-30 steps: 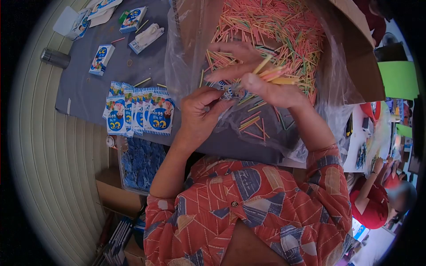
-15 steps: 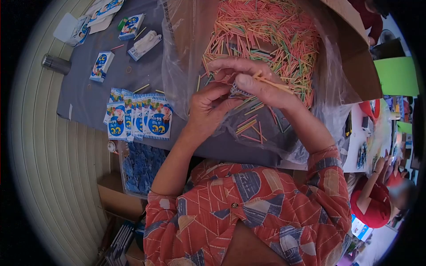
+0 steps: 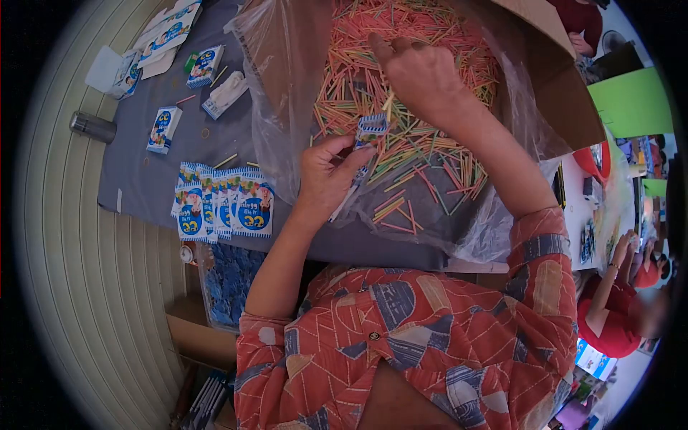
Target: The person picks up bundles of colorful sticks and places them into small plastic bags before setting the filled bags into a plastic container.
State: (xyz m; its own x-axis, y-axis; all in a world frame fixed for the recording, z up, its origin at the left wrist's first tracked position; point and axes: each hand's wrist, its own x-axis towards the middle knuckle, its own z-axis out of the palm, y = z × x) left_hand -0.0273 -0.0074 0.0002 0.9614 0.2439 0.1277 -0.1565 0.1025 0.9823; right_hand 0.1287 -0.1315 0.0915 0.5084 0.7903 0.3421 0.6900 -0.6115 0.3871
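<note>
Left hand pinches a small blue packet just beside the pile; right hand curls over the thin sticks, pinching a few
The sticks look light, stiff and easy to snap, so hold them near the middle; the packet looks soft, so hold it by its edge

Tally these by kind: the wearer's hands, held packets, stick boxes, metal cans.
Hands: 2, left hand and right hand
Held packet: 1
Cardboard box of sticks: 1
Metal can: 1
Total: 5
</note>
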